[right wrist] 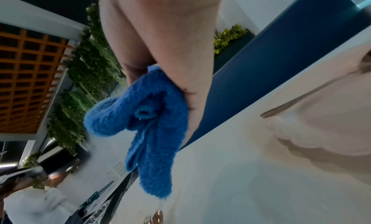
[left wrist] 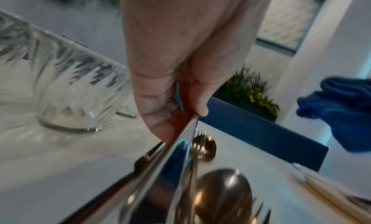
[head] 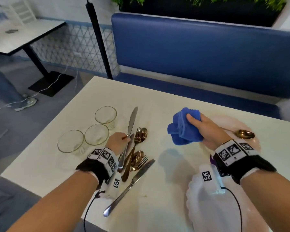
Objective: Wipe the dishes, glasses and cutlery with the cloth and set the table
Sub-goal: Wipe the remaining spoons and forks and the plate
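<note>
My left hand (head: 126, 139) pinches a silver knife (head: 132, 121) near its middle, blade pointing away; thumb and fingers (left wrist: 160, 129) close on the knife (left wrist: 180, 148) in the left wrist view. Under it lies a pile of gold forks and spoons (head: 138, 144) and a second silver knife (head: 132, 183). My right hand (head: 197, 125) grips a bunched blue cloth (head: 182, 129) above the table; the cloth (right wrist: 146, 116) hangs from that hand in the right wrist view. Three glasses (head: 96, 134) stand left of the cutlery.
A pink plate (head: 233, 122) with a gold spoon (head: 244, 133) on it sits at the far right. A white scalloped plate (head: 206, 211) lies near the front edge under my right wrist. A blue bench (head: 199, 52) runs behind the white table (head: 157, 101).
</note>
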Demonstrator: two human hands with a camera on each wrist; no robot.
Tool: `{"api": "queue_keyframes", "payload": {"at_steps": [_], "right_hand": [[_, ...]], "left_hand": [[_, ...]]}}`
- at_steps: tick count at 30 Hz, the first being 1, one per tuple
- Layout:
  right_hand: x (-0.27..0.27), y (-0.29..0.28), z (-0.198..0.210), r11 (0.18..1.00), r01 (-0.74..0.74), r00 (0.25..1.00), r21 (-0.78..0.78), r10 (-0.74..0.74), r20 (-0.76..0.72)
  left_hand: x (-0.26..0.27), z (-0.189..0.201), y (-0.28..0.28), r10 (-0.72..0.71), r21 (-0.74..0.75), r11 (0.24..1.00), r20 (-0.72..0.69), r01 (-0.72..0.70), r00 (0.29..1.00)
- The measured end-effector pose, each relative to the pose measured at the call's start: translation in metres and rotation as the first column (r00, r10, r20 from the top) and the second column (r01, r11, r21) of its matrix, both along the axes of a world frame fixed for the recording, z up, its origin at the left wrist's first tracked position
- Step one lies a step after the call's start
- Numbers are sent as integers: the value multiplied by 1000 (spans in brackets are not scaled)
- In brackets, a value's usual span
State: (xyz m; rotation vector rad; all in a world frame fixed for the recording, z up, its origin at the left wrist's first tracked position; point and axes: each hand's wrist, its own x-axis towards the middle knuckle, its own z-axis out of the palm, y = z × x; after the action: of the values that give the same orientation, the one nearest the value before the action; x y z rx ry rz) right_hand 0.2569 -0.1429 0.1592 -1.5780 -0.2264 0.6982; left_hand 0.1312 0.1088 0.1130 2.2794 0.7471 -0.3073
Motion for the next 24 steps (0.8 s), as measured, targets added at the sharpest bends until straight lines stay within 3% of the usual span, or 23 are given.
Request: {"api": "queue_keyframes", "payload": {"at_steps": [7,11,16,19,24], "right_hand": [[8,-13,-5,997,72,997,-1,-72,-36],[18,-35,7,992,54,988,115,-36,-151],[30,-75,16,977,172,983,126,-162,-89],[40,-106,16,904,391,916,171,-363,-169],[53,-160,19,716,639,768,282,-575,-282]], "left_hand": [[-3,-26,-12,-10,104,994,-50,15,999],[10,-19,-12,-73,187,977,-135,98,988],[43,2,-32,-119,285,946,-141,156,983],[77,19,-65,-235,264,934,-47,239,971],[139,23,-141,-469,231,866,70,443,880]]}}
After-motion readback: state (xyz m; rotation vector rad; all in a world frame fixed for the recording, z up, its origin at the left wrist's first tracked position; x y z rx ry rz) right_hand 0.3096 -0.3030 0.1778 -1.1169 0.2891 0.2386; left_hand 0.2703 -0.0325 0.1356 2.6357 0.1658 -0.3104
